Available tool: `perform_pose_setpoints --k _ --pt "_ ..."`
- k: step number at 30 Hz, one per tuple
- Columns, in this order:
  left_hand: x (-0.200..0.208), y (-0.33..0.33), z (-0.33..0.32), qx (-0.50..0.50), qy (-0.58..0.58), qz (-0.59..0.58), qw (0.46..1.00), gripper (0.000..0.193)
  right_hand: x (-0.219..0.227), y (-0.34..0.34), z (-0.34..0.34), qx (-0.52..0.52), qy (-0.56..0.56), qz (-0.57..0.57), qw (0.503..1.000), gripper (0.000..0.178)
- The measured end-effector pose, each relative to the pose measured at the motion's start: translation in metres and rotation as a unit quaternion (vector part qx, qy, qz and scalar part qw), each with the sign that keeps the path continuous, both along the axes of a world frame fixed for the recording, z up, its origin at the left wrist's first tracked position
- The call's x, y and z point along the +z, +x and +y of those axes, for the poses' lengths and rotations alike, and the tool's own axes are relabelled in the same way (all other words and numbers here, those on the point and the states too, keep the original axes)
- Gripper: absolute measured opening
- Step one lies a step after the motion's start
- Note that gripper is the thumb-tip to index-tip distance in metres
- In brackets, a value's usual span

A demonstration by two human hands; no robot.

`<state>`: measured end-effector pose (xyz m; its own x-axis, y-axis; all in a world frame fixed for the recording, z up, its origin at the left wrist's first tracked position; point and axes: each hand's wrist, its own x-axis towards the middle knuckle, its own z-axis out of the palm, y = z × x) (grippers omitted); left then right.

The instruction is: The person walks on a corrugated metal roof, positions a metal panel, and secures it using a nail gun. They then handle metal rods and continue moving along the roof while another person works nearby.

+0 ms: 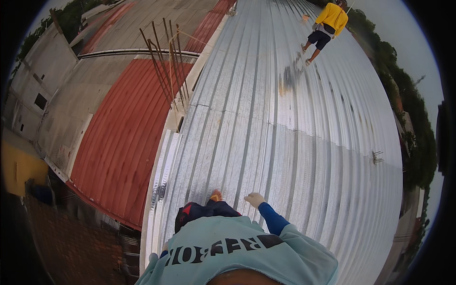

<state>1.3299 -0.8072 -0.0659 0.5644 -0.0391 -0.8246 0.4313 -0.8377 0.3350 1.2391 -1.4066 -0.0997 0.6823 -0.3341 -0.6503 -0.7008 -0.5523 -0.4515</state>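
Observation:
My right hand [255,199], in a pale glove below a blue sleeve, is held out over the ribbed silver metal roof [228,156]. Its fingers are loosely bent and slightly apart, and I see nothing in them. My left hand is hidden beside my body; only the light teal shirt [237,228] shows on that side. One foot in an orange shoe [216,195] rests on the roof sheets just ahead of me.
Ahead at the right, a person in a yellow top [334,18] walks on the roof. Upright rusty rebar [166,61] rises from the concrete edge at the left, beside a lower red roof [118,137]. Short bars [377,157] stick up at the right.

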Motion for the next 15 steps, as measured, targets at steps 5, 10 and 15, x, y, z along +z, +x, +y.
perform_pose_setpoints --k 5,10,15 --pt "-0.024 0.066 -0.087 0.054 -0.108 -0.094 0.988 0.049 0.000 0.104 -0.106 0.044 -0.074 0.009 0.996 0.065" --pt "-0.029 0.158 -0.178 0.101 -0.153 -0.078 0.980 0.051 0.016 0.216 -0.138 0.061 -0.044 0.026 0.997 0.068" --pt "-0.035 0.223 -0.245 0.108 -0.115 -0.057 0.986 0.052 0.025 0.284 -0.137 0.093 0.028 0.019 0.995 0.069"
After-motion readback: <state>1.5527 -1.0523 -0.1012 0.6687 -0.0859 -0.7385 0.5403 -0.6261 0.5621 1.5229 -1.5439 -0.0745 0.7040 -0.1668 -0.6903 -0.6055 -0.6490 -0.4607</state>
